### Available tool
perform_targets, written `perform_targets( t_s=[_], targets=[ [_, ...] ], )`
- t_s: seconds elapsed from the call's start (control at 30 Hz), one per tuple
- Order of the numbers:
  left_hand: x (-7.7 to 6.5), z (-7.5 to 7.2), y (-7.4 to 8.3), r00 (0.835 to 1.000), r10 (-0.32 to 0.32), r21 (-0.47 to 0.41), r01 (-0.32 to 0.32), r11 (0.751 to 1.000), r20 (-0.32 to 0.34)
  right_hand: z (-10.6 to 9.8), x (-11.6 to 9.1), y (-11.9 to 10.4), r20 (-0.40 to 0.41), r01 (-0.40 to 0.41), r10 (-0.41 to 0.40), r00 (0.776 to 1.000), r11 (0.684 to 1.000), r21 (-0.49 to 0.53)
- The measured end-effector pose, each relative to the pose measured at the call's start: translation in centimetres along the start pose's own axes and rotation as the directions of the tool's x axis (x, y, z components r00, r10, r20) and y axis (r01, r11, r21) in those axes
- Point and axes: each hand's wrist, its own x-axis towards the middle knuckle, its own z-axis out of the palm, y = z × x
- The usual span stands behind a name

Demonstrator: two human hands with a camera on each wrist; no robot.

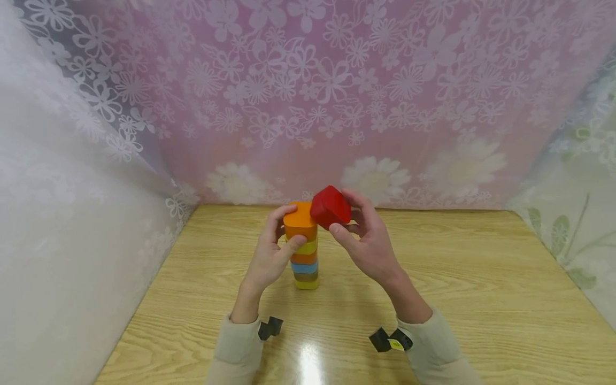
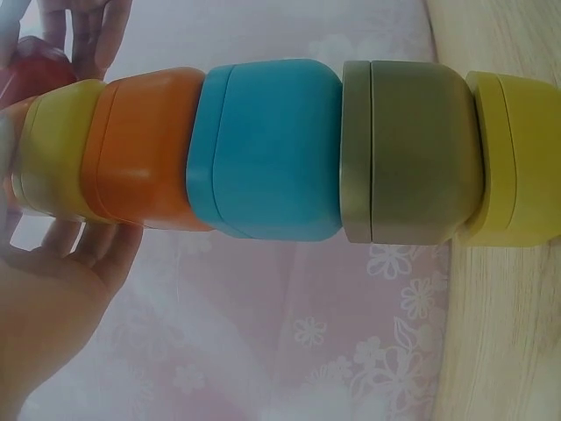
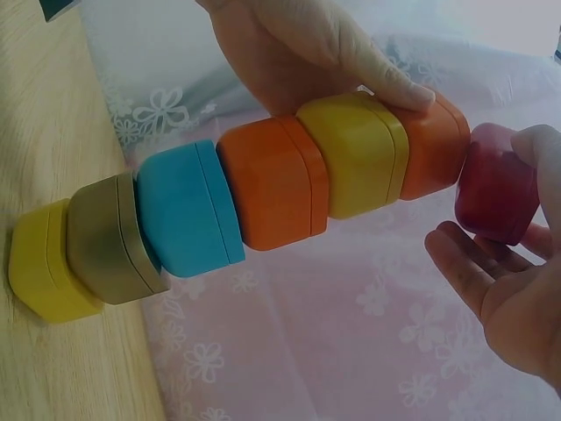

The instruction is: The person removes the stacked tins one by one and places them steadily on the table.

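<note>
A tower of small rounded, lidded boxes stands upright on the table. From the bottom it runs yellow [image 2: 535, 158], olive-gold [image 2: 416, 153], blue [image 2: 276, 149], orange [image 2: 153, 149], a second yellow [image 3: 351, 153], then an orange box [image 1: 299, 216] on top. My left hand [image 1: 270, 258] grips that top orange box from the left, thumb in front and fingers at its far side. In my right hand [image 1: 374, 243] is a red box [image 1: 328, 207], held tilted between thumb and fingers. Its lower left edge overlaps the top orange box's right corner in the head view.
The wooden table [image 1: 443, 278] reaches back to a pink flowered curtain [image 1: 337, 107]. Pale curtains hang at the left [image 1: 72, 214] and right [image 1: 572, 214] sides. Small black devices [image 1: 271, 328] sit at both sleeve cuffs.
</note>
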Motion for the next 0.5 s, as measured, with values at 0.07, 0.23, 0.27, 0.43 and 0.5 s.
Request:
perform_targets(
  t_s=[0.07,0.23,0.27,0.43,0.5],
  targets=[
    [0.0,0.0,0.0,1.000,0.000,-0.001,0.000,1.000,0.000,-0.1,-0.1,0.1,-0.005,-0.013,0.013,1.000,1.000,0.001],
    [0.0,0.1,0.1,1.000,-0.001,0.001,0.001,1.000,-0.005,-0.2,-0.4,0.3,-0.017,-0.026,0.027,1.000,0.999,0.029],
    [0.0,0.1,0.1,1.000,0.000,0.002,0.000,1.000,-0.006,-0.3,-0.5,0.4,-0.020,-0.028,0.029,0.999,0.999,0.034],
    [0.0,0.1,0.1,1.000,0.005,0.006,-0.005,1.000,-0.009,-0.4,-0.9,0.6,-0.035,-0.047,0.048,0.998,0.998,0.049],
    [0.1,0.1,0.1,1.000,0.006,0.004,-0.006,1.000,-0.010,-0.5,-1.1,0.7,-0.038,-0.057,0.059,0.998,0.997,0.050]
  ],
)
